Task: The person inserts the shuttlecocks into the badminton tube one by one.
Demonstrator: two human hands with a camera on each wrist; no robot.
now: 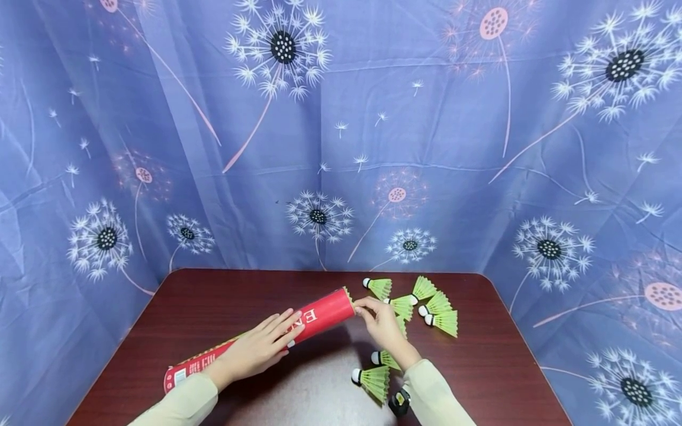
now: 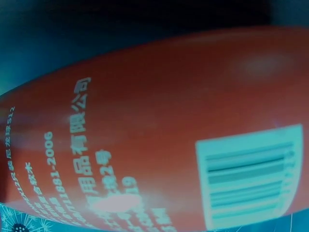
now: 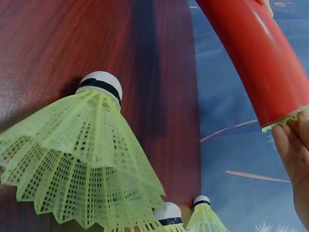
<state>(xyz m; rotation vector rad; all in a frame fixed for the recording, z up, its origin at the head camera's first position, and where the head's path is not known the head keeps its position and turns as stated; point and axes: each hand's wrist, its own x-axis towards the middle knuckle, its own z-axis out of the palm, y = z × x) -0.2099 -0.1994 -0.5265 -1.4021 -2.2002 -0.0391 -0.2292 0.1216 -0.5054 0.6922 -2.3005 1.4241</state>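
I log one lettered item, a long red cardboard tube (image 1: 266, 338) lying on the table: white letters "EN" near its open end; left wrist view shows "有限公司", "2006", other blurred Chinese print, and a white barcode label (image 2: 248, 176).

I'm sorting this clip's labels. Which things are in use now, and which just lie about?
In use:
left hand resting on long red cardboard tube;
right hand at the tube's mouth;
green plastic shuttlecock skirt poking out.

Lying about:
loose green shuttlecocks;
dark wooden table;
small black object.
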